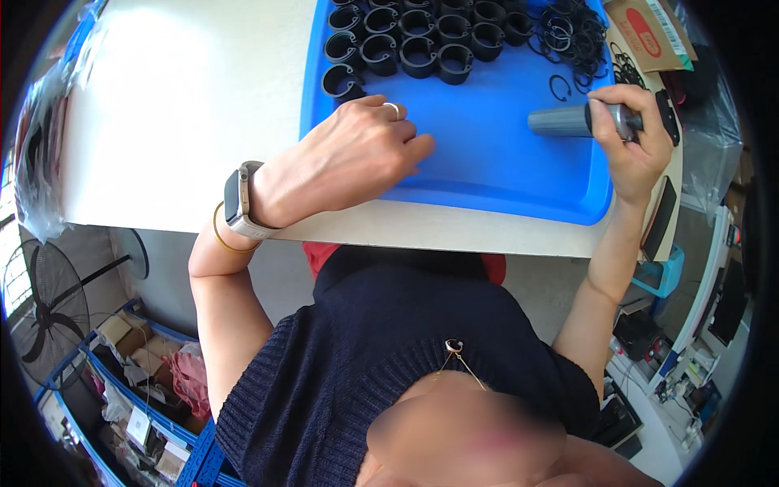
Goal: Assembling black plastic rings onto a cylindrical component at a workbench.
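My left hand point(365, 150) is over the left part of a blue tray point(487, 195), its fingers curled down. The palm and fingertips are out of sight, so I cannot make out what they hold, if anything. Just beyond it stands a short black cylinder point(341, 81) with an open ring at its top. Several similar black cylinders point(418, 57) stand in rows behind. In my right hand point(637, 146) is a grey tapered cylindrical tool point(560, 122), gripped at its dark collar and lying sideways, narrow end to the left, over the tray's right side.
A pile of loose black retaining rings point(572, 36) fills the tray's far right corner, and one ring point(560, 88) lies apart. An open cardboard box point(649, 36) sits beyond the tray's right rim. The white tabletop point(178, 122) extends left. A fan point(49, 316) stands at lower left.
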The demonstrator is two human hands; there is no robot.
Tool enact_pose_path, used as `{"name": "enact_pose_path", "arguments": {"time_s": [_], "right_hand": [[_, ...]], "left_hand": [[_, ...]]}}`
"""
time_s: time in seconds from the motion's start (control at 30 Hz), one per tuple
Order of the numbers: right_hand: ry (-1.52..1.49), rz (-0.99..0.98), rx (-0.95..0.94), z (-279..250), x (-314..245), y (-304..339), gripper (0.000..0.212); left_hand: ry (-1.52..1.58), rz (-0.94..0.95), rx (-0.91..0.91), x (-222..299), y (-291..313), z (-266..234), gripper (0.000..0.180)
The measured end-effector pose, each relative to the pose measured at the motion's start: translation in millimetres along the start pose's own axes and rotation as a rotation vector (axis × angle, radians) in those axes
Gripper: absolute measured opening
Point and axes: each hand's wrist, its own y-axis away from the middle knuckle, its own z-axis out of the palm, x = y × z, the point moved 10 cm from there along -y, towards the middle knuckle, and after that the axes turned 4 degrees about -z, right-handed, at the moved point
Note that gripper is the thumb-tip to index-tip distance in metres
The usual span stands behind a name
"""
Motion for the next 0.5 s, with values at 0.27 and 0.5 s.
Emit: {"name": "enact_pose_path", "arguments": {"time_s": [0.27,0.5], "right_hand": [[0.062,-0.017,-0.322,52,-3,-24,0.025],[-0.156,0.041,-0.373,52,2,-18,0.039]], "left_hand": [[0.034,0.013,0.021,3,2,-7,0.023],[0.021,-0.014,-0.041,1,0,-4,0.023]]}}
